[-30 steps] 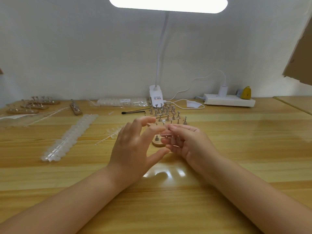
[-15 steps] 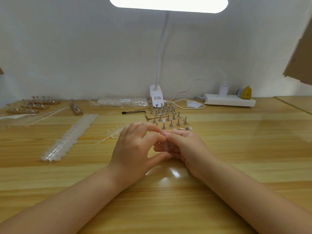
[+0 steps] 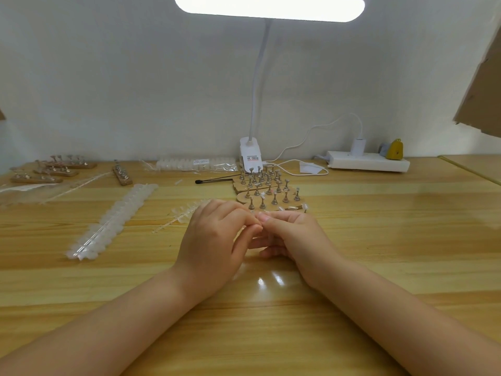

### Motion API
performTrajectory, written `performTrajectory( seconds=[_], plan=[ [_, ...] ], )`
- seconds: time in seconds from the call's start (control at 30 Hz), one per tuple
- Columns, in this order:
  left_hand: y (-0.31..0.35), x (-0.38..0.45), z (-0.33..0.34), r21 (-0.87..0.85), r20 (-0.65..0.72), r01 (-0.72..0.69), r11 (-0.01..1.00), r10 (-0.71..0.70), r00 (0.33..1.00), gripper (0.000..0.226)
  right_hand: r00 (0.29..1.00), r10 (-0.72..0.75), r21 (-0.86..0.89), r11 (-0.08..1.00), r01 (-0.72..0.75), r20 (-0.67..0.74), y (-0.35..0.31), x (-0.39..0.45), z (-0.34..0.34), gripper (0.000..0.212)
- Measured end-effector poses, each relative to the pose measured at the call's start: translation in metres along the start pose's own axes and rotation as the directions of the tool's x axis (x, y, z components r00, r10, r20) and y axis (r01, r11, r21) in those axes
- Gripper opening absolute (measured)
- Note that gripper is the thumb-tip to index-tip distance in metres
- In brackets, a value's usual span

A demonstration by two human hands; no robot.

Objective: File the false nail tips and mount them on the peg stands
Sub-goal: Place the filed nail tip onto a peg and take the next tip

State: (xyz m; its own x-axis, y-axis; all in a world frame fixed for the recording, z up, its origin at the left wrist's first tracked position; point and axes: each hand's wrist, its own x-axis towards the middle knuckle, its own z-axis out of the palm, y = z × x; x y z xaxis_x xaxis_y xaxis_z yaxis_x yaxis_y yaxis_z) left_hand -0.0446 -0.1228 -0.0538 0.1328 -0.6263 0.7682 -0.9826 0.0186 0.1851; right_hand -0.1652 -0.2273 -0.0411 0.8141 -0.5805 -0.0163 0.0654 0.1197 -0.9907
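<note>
Both hands meet at the centre of the table (image 3: 379,240). The left hand (image 3: 214,245) has its fingers curled, thumb and forefinger pinched together against the right hand (image 3: 290,234), whose fingers curl inward too. What they pinch is too small to tell. At twelve o'clock, just beyond the fingertips, stand the peg stands (image 3: 267,191). At ten o'clock lies a sprue of nail tips (image 3: 181,214); further at nine o'clock a long strip of tips (image 3: 113,221). The lamp base (image 3: 250,156) sits at twelve, against the wall.
</note>
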Motion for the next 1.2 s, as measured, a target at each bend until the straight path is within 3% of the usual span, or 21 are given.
performTrajectory(
  seconds=[0.23,0.43,0.63,0.73,0.83,0.9,1.0,1.1,1.2],
  plan=[
    [0.002,0.0,-0.002,-0.196,-0.012,0.148,0.97,-0.153,0.988,0.03,0.996,0.009,0.006,1.0,-0.009,-0.087,0.0,0.002,0.001,0.018],
    [0.002,0.001,-0.004,-0.189,-0.027,0.166,0.968,-0.174,0.984,0.034,0.993,-0.082,-0.055,0.995,0.077,-0.083,-0.004,0.001,-0.003,0.017],
    [0.001,0.0,-0.003,-0.166,-0.031,0.099,0.981,-0.106,0.994,0.027,0.93,-0.197,-0.06,0.98,0.187,-0.31,-0.021,0.008,-0.034,0.016],
    [-0.002,-0.001,-0.002,-0.135,-0.022,0.072,0.988,-0.076,0.997,0.025,0.838,-0.269,-0.167,0.962,0.214,-0.474,-0.022,0.015,-0.063,0.017],
    [-0.005,-0.002,-0.001,-0.121,-0.024,0.051,0.991,-0.054,0.998,0.023,0.712,-0.315,-0.348,0.932,0.105,-0.628,-0.018,0.021,-0.094,0.026],
    [-0.006,-0.002,0.0,-0.112,-0.016,0.044,0.993,-0.046,0.999,0.022,0.665,-0.352,-0.451,0.892,0.025,-0.659,-0.013,0.023,-0.11,0.034],
    [-0.006,-0.003,0.001,-0.094,-0.013,0.025,0.995,-0.027,1.0,0.021,0.67,-0.354,-0.574,0.808,-0.131,-0.652,-0.007,0.026,-0.12,0.036],
    [-0.005,-0.002,0.0,-0.081,-0.005,0.019,0.997,-0.019,1.0,0.021,0.692,-0.319,-0.649,0.707,-0.281,-0.648,-0.005,0.028,-0.118,0.016],
    [-0.004,-0.002,-0.001,-0.069,0.009,0.033,0.997,-0.032,0.999,0.02,0.737,-0.294,-0.764,0.467,-0.445,-0.609,-0.006,0.027,-0.113,0.019]
  ],
)
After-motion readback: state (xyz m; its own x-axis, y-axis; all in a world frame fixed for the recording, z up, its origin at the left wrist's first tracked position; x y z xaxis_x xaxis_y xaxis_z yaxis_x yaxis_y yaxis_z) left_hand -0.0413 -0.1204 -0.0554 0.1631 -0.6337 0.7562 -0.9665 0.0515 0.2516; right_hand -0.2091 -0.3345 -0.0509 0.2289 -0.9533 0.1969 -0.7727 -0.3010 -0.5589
